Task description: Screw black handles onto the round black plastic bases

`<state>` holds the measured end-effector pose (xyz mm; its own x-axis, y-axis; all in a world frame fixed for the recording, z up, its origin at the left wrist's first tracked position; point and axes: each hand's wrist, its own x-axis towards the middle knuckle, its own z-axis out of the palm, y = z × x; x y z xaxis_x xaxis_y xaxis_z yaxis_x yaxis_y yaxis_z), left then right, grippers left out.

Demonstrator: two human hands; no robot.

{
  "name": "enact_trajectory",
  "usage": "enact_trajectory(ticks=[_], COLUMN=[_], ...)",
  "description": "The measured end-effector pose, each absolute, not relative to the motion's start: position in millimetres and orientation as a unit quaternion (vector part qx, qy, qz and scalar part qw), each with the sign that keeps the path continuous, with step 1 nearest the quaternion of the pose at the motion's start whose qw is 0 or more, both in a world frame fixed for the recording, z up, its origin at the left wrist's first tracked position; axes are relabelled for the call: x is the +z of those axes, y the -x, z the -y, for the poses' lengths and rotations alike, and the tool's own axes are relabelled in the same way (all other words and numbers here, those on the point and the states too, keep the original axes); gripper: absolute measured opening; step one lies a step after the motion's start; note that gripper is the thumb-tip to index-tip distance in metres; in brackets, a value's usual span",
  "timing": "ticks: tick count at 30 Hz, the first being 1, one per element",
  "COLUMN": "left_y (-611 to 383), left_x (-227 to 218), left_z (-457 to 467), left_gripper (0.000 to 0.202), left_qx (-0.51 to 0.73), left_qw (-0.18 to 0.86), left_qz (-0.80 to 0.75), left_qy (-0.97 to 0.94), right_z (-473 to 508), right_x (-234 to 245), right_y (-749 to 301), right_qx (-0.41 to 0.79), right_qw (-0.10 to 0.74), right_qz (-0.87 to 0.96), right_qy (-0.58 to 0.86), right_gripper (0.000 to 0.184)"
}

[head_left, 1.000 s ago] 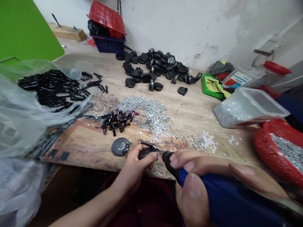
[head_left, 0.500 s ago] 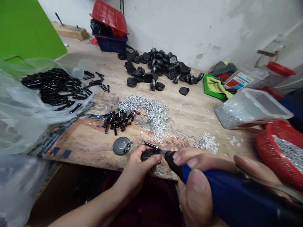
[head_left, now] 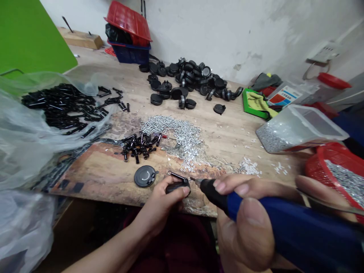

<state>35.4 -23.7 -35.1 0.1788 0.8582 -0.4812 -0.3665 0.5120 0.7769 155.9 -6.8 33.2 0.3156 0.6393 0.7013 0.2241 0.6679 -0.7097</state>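
My left hand (head_left: 163, 195) is closed around a black round plastic part (head_left: 174, 187) near the table's front edge. A glossy black bar (head_left: 178, 176) lies along the top of that part, its right end towards the tool. In my right hand (head_left: 251, 223) is a blue electric screwdriver (head_left: 295, 223), held level with its black nose pointing left. Its thin bit (head_left: 195, 179) shows just beyond the bar's right end, seemingly a little apart from it. Left of my left hand, another black round part (head_left: 145, 176) lies flat on the wood.
Behind my hands are a heap of black bars (head_left: 139, 146) and a spread of silver screws (head_left: 170, 125). Several black round parts (head_left: 196, 77) are piled by the wall. A plastic bag of black bars (head_left: 59, 108) lies left. A clear bin (head_left: 301, 129) and red basket (head_left: 315, 163) stand right.
The screwdriver has drawn back to the right, so more of its bit shows away from the bar's end. My left hand, with the round part, has shifted slightly left.
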Motion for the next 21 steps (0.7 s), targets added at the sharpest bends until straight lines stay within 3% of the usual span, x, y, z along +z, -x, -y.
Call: enact_trajectory(ticks=[7,15,17,21], left_y=[-17.6,-23.3,-23.4,-21.1], left_x=[-37.6,-33.8,-35.1,-41.0], left_z=[30.4,27.0,26.5,28.1], left_gripper=[0.042,0.044,0.044,0.048], left_qx=[0.427,0.392,0.395,0.402], left_qw=[0.467,0.426,0.417,0.401], left_qz=[-0.436,-0.410,-0.412,-0.422], left_qy=[-0.640,-0.705,-0.707,-0.706], right_z=[3.0,7.7,8.9,10.3], right_x=[43.8,48.9,47.9,45.3], right_y=[-162.6,-163.9,-163.1,-167.1], right_qx=[0.170,0.222,0.214,0.196], right_qw=[0.719,0.711,0.712,0.697], right_qz=[0.548,0.548,0.548,0.567], right_qy=[0.393,0.380,0.382,0.393], right_gripper=[0.026,0.043,0.040,0.014])
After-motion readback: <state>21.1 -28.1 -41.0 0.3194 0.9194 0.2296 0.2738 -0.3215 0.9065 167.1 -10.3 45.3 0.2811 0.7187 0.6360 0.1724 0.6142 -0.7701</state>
